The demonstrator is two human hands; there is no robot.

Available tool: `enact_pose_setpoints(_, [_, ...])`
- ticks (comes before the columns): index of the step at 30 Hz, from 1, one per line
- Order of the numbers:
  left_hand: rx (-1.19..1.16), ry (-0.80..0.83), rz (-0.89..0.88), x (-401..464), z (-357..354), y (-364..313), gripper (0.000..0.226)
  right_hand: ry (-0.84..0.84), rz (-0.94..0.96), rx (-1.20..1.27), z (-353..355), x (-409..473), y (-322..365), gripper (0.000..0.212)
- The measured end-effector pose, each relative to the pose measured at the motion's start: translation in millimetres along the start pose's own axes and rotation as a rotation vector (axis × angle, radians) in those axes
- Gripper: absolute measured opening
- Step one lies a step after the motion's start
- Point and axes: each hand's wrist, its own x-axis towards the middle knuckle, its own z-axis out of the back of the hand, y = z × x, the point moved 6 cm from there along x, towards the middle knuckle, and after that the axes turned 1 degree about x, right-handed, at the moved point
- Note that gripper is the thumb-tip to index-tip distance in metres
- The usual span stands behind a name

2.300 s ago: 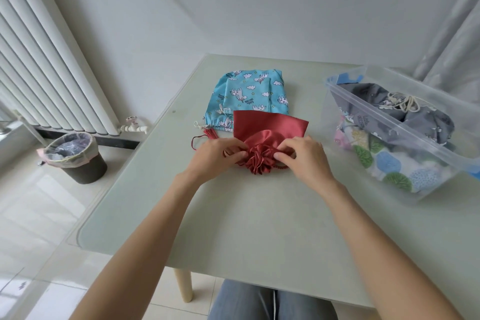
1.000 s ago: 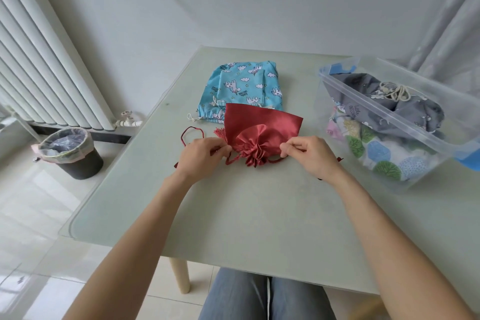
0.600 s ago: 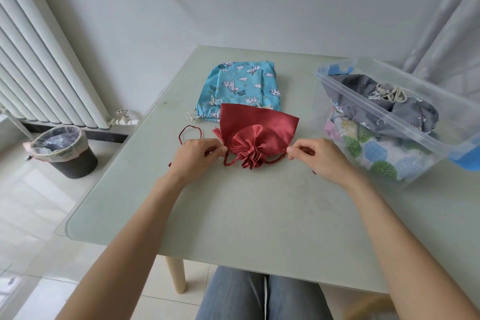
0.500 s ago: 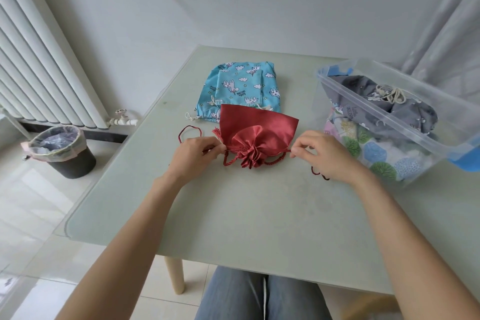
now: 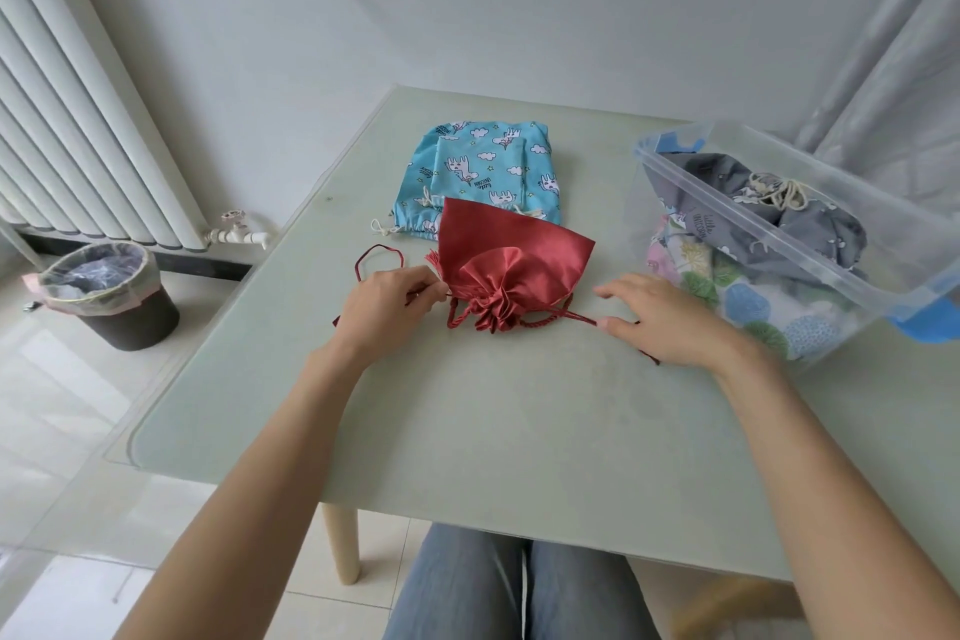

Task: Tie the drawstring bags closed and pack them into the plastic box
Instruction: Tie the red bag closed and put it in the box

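A red satin drawstring bag [image 5: 511,265] lies mid-table with its mouth gathered into a tight ruffle facing me. My left hand [image 5: 384,304] pinches the red cord [image 5: 376,252] just left of the ruffle; a loop of it curls behind that hand. My right hand [image 5: 662,317] lies to the right, fingers straightened, over the other cord end, which runs under the palm. Behind the red bag lies a blue unicorn-print bag [image 5: 483,172], flat and untied. The clear plastic box [image 5: 779,226] at the right holds a grey bag [image 5: 719,172] on a floral bag [image 5: 748,299].
The glass-topped table [image 5: 467,431] ends close to my knees. A lined waste bin [image 5: 111,294] stands on the floor at the left below a white radiator [image 5: 78,120]. A curtain [image 5: 883,42] hangs behind the box.
Both hands drew the cords apart and the red bag's mouth cinched tighter. My right hand slid right, then its pinch on the cord relaxed into straight fingers.
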Motion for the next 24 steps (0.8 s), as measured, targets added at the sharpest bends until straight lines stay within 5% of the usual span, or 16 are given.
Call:
enact_pose_setpoints(10, [-0.050,0.058,-0.060,-1,-8,-2,0.023,-0.247,0.097,0.223,-15,3,48,0.025])
enact_pose_setpoints(14, [-0.043,0.059,-0.071,0,-8,-7,0.029,-0.236,0.141,-0.016,-23,5,54,0.024])
enact_pose_setpoints(20, [-0.041,-0.023,0.004,-1,1,0,0.030,-0.234,-0.014,0.692,-1,-4,35,0.016])
enact_pose_setpoints(24, [-0.100,-0.051,0.036,-1,2,3,0.028,-0.322,-0.069,0.364,12,-6,26,0.027])
